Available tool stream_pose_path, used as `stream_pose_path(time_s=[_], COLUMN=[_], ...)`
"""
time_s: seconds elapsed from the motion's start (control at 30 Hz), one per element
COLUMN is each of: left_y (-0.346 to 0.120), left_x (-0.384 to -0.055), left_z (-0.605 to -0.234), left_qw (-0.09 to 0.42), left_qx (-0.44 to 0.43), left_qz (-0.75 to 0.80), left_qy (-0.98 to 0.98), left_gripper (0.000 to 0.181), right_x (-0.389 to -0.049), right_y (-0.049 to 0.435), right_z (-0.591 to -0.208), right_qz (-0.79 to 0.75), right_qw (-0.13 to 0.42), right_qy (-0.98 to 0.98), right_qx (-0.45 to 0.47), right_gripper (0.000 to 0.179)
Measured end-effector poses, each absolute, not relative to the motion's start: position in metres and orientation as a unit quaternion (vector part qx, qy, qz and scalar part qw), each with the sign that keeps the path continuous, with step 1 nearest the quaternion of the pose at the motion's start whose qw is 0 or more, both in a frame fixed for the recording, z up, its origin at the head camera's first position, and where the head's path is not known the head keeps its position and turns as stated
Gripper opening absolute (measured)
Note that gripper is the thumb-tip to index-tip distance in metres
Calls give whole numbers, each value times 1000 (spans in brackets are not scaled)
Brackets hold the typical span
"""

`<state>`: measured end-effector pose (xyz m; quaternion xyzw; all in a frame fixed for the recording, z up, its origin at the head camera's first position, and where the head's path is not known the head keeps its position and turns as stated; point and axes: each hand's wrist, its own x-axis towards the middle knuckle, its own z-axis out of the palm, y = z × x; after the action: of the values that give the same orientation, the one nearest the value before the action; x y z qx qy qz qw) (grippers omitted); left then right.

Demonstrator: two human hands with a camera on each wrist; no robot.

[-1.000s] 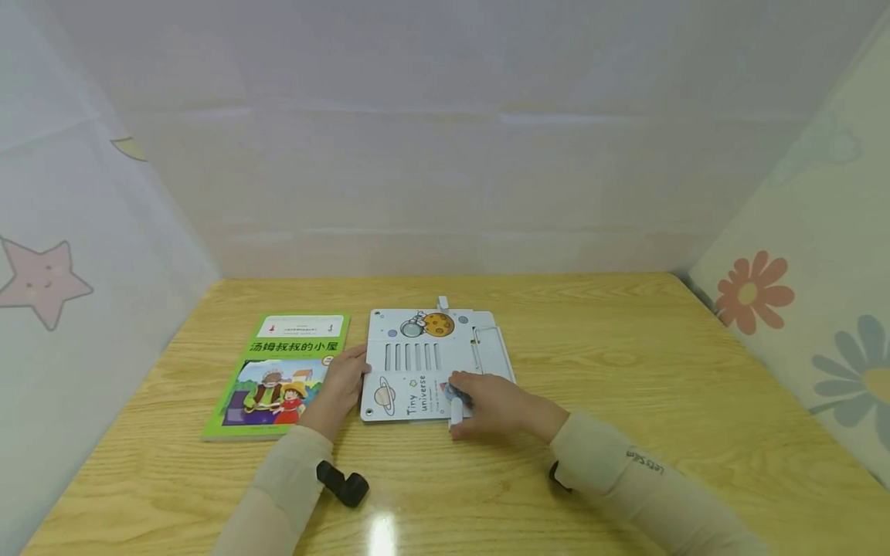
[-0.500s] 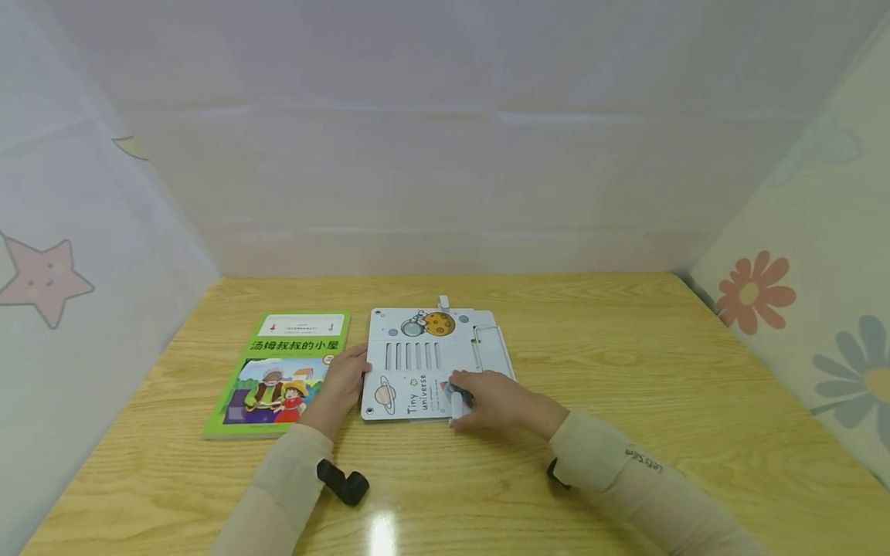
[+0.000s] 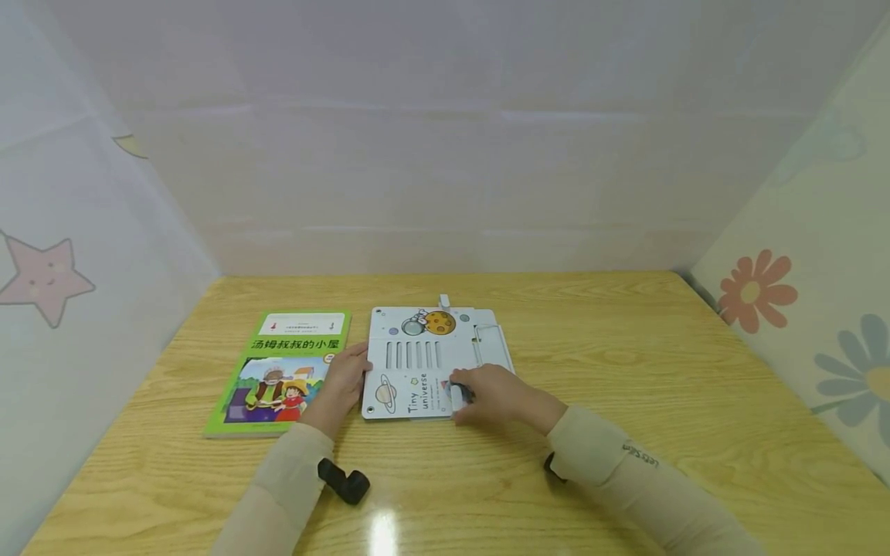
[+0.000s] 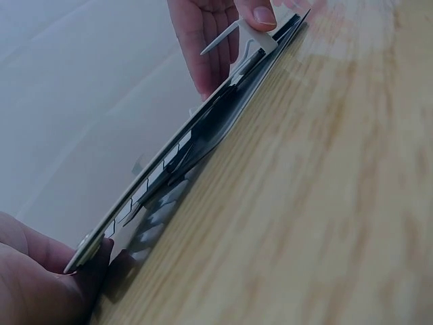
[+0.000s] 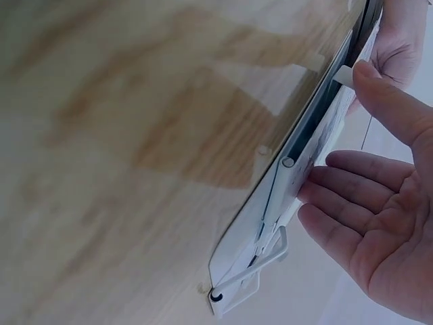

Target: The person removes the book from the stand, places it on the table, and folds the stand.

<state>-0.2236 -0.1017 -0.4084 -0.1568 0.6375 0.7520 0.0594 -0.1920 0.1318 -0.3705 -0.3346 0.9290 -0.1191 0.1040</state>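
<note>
A white folding book stand [image 3: 410,363] printed with planets and "Tiny universe" lies on the table. My left hand [image 3: 346,378] grips its left edge; in the left wrist view, that hand [image 4: 40,277] has the board's corner between its digits. At the near edge, a white page clip [image 3: 456,397] sticks up, touched by my right hand [image 3: 497,394]. In the right wrist view, the thumb [image 5: 385,98] lies against this clip [image 5: 344,76], while the other fingers [image 5: 355,189] extend over the board. A second clip [image 3: 443,302] stands at the far edge.
A green-covered picture book [image 3: 281,378] lies left of the stand, partly behind my left hand. The wooden table [image 3: 626,332] is bounded by a pale cloth backdrop [image 3: 445,170] behind and at both sides. A wire support [image 5: 254,271] shows at one end of the stand.
The near clip has slid a little inward, away from me, with my right thumb against it. My left hand keeps its place on the stand's edge.
</note>
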Motion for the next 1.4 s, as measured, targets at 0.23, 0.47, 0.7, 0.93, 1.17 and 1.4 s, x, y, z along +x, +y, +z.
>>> stream_pose_path(time_s=[0.23, 0.47, 0.7, 0.93, 1.17, 1.4], left_y=[-102, -102, -102, -103, -101, -101], left_x=[-224, -224, -223, -223, -222, -222], left_z=[-409, -408, -408, -408, -408, -409], left_qw=[63, 64, 61, 60, 54, 47], left_qx=[-158, -161, -157, -152, -146, -145], left_qz=[754, 752, 751, 757, 759, 757], left_qy=[635, 636, 638, 633, 632, 635], left_gripper=[55, 54, 53, 52, 53, 53], right_x=[-195, -202, -227, -273, -306, -328], right_y=[133, 135, 138, 147, 147, 137], right_z=[-370, -367, -352, -349, -364, -378], right_qz=[-113, -109, -156, -245, -353, -434], right_qw=[104, 119, 173, 169, 121, 112], right_qy=[925, 913, 918, 920, 906, 884], right_qx=[-347, -375, -320, -256, -199, -134], right_gripper=[60, 53, 55, 55, 56, 61])
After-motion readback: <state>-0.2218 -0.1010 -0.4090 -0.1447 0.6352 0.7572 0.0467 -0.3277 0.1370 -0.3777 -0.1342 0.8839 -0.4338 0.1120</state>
